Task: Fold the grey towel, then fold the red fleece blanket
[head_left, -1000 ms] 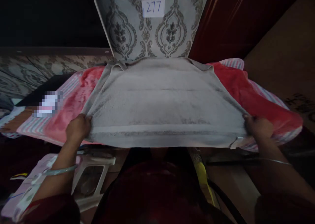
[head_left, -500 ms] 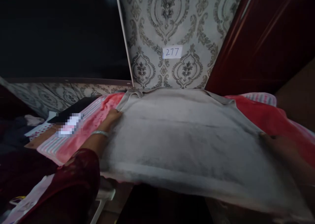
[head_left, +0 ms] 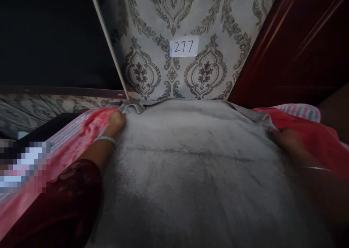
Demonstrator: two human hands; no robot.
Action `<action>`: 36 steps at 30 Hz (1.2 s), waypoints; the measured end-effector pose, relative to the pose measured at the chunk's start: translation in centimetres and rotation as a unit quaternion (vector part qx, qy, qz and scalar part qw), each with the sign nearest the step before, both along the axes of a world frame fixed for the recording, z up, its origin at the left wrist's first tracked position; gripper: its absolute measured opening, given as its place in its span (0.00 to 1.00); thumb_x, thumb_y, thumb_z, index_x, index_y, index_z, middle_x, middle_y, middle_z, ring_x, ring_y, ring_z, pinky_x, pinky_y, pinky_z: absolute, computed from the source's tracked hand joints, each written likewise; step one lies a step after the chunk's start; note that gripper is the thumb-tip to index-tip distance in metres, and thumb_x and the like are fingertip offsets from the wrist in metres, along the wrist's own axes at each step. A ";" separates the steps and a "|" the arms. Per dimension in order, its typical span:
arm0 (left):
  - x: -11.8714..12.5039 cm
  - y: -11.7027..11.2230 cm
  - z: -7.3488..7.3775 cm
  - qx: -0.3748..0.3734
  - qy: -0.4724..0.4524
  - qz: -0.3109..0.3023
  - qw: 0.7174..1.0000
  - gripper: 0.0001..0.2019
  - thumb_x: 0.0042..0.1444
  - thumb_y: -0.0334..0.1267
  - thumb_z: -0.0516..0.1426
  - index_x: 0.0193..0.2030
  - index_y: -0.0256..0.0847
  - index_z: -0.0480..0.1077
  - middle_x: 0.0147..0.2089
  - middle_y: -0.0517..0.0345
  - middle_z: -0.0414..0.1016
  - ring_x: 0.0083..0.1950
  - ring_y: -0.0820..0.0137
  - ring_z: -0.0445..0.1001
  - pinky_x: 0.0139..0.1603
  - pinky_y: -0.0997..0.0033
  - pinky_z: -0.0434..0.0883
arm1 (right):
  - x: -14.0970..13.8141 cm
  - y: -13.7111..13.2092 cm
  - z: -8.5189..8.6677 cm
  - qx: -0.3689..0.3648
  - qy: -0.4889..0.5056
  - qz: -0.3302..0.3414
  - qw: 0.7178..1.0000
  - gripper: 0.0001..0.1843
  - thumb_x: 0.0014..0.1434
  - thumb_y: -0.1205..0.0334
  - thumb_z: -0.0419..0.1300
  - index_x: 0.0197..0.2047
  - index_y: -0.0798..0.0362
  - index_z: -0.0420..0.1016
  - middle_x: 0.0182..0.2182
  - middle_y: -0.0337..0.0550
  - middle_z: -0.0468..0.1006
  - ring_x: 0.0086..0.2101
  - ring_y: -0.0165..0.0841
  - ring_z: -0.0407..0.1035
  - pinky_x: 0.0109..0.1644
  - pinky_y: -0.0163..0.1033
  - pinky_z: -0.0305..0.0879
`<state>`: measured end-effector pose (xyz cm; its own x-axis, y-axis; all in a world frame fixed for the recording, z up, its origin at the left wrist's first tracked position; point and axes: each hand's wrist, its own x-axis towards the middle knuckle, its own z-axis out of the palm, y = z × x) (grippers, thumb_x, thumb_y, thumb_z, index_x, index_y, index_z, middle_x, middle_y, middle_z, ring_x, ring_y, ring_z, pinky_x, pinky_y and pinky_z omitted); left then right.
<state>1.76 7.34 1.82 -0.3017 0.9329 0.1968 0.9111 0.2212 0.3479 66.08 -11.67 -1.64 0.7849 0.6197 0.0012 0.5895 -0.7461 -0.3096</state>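
Note:
A large grey plush towel (head_left: 191,175) lies spread out in front of me, with a faint dark crease across it and its far corners folded over. My left hand (head_left: 117,121) is closed on its left edge near the far corner. On the opposite edge my right hand (head_left: 287,142) grips the cloth, its fingers partly in shadow. Beneath the towel, a red and pink cloth (head_left: 300,126) with a striped border sticks out on both sides.
A dark screen (head_left: 54,37) stands at the left. Behind the towel is a patterned wall (head_left: 174,79) with a paper label (head_left: 184,46) reading 277. A glossy dark red wooden panel (head_left: 294,52) slants along the right.
Both hands have moved farther along the towel's side edges toward its far corners. My view has come closer, and the towel's near edge has left the frame.

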 end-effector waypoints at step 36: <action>10.3 -5.4 -2.0 0.070 0.125 -0.394 0.908 0.23 0.65 0.45 0.47 0.59 0.38 0.72 0.61 0.45 0.75 0.64 0.57 0.69 0.66 0.58 0.63 | -15.7 3.1 -2.9 0.138 -0.164 0.485 0.848 0.31 0.69 0.50 0.48 0.71 0.52 0.62 0.68 0.57 0.64 0.67 0.49 0.58 0.68 0.57 0.56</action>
